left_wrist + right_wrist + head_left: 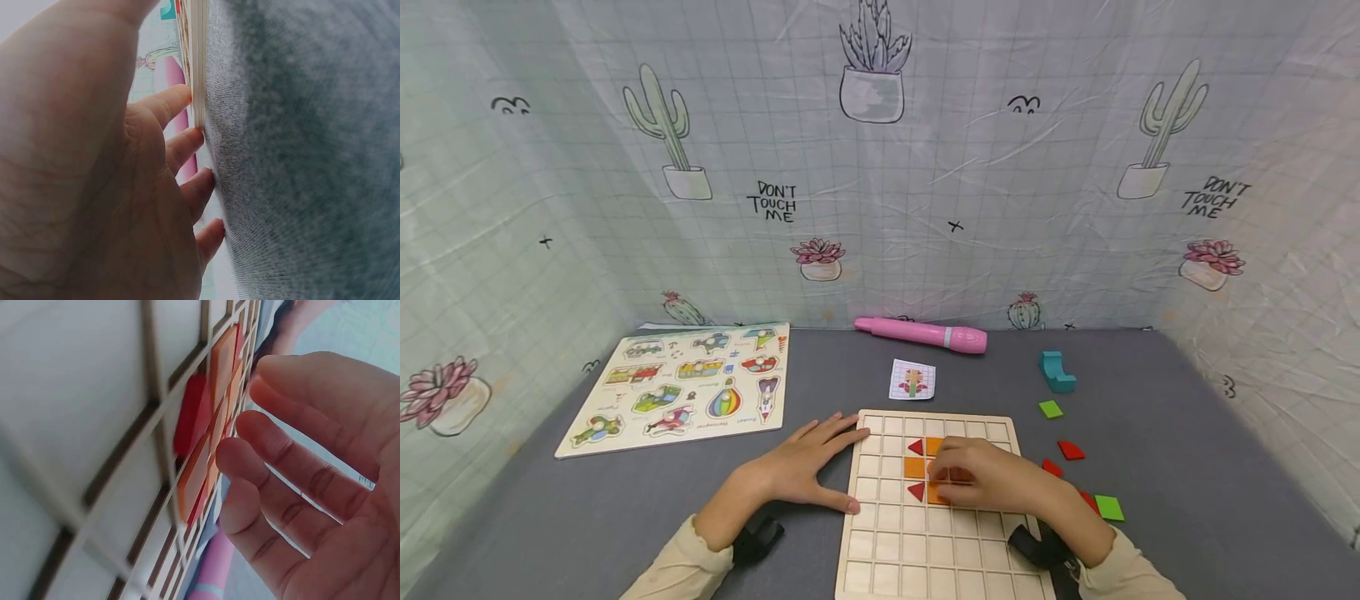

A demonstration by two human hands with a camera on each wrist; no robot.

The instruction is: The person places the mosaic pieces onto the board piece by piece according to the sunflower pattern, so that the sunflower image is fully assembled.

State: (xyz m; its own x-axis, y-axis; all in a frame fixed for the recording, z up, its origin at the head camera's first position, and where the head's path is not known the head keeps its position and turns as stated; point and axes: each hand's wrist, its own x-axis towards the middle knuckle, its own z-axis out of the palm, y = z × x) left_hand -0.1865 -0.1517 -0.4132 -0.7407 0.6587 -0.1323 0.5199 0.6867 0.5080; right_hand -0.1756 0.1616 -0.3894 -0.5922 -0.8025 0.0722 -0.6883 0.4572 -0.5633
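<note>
A pale wooden grid board [887, 546] lies on the table, with orange square tiles [914, 467] and red triangle tiles [916, 491] set in its cells. My left hand [805, 467] spreads its fingers along the board's left side, the thumb and index fingertips at the rim. Over the tiles in the middle of the board is my right hand [988, 475], its fingers loosely bent and hiding some pieces in the head view. In the right wrist view its fingertips [240, 459] are right by the orange tiles [194, 475], with nothing pinched between them.
Right of the board lie red pieces [1071, 450], green squares [1108, 507] and a teal curved block [1057, 372]. Behind it are a small picture card [913, 380] and a pink microphone-like toy [925, 333]. A vehicle picture puzzle [700, 417] lies at the left.
</note>
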